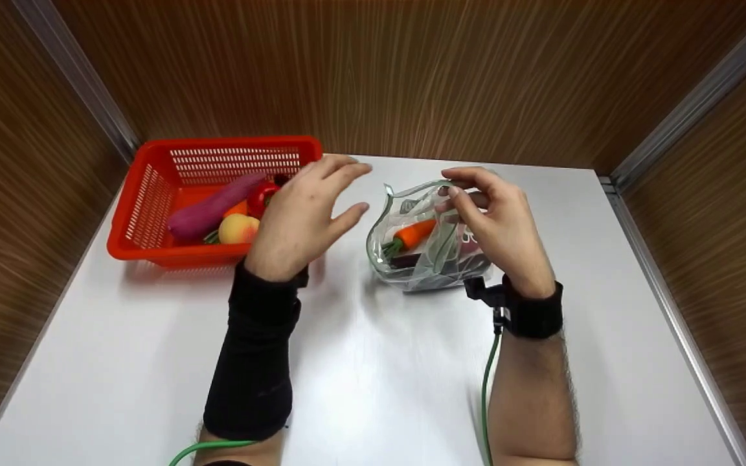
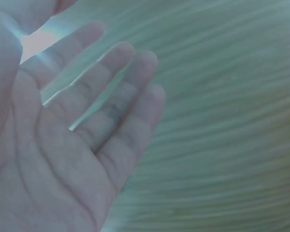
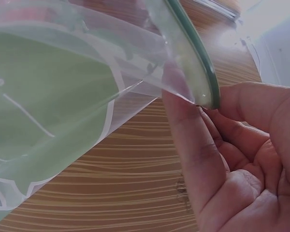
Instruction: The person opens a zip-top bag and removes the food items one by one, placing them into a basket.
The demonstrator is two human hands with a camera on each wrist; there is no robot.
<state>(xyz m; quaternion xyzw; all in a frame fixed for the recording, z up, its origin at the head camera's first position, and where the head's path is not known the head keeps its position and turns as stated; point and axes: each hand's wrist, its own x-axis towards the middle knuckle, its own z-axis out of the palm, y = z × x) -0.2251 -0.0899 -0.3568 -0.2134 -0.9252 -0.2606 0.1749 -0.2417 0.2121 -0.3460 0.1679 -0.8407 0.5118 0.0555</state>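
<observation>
Bag (image 1: 434, 281): on bench (image 1: 373, 375)
Carrot (image 1: 415, 234): inside bag, toward its left
Basket (image 1: 166, 254): left of bag, apart
Pepper (image 1: 260, 198): in basket, left of bag
Long vegetable (image 1: 201, 215): in basket, farther left of bag
Left grip (image 1: 302, 210): left of bag
Right grip (image 1: 499, 220): at bag's right
Wall (image 1: 379, 77): behind bag

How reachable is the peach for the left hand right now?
Probably yes: the left hand is empty near the open-topped red basket, and nothing appears to lie on the peach.
</observation>
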